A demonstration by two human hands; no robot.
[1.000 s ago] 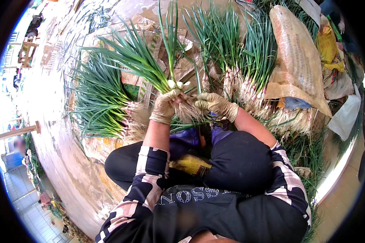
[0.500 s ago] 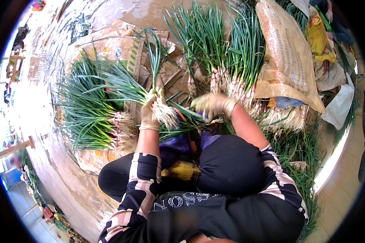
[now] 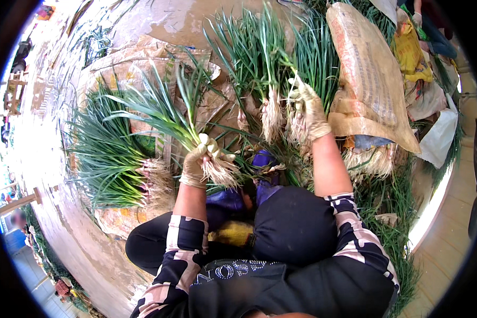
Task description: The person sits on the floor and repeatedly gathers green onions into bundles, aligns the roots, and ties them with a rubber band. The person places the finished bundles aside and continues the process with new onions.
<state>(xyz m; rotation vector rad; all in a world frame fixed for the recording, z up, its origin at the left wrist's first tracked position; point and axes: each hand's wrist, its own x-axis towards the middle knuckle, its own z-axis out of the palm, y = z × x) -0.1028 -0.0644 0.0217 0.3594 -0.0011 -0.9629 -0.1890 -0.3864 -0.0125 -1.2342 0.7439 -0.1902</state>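
Observation:
My left hand (image 3: 197,159), in a pale glove, is closed around a bunch of spring onions (image 3: 184,126). Their green leaves fan up and left, and pale roots hang past my fingers. Farther right, my gloved right hand (image 3: 308,108) is at the front of the standing spring onions (image 3: 270,58). Its fingers are bent around what looks like a pale stem with a green top, partly hidden by the hand. A large pile of spring onions (image 3: 111,153) lies to the left, its reddish bulbs and roots facing right.
A filled woven sack (image 3: 368,74) lies at the right, with more roots (image 3: 373,161) below its edge. Flattened sacking (image 3: 143,53) covers part of the ground. Loose green leaves (image 3: 389,212) are strewn at the right. Purple boots (image 3: 225,200) stand between my arms.
My right hand has moved up and right, from near the left bunch to the standing spring onions. The left hand has lowered slightly, still holding its bunch.

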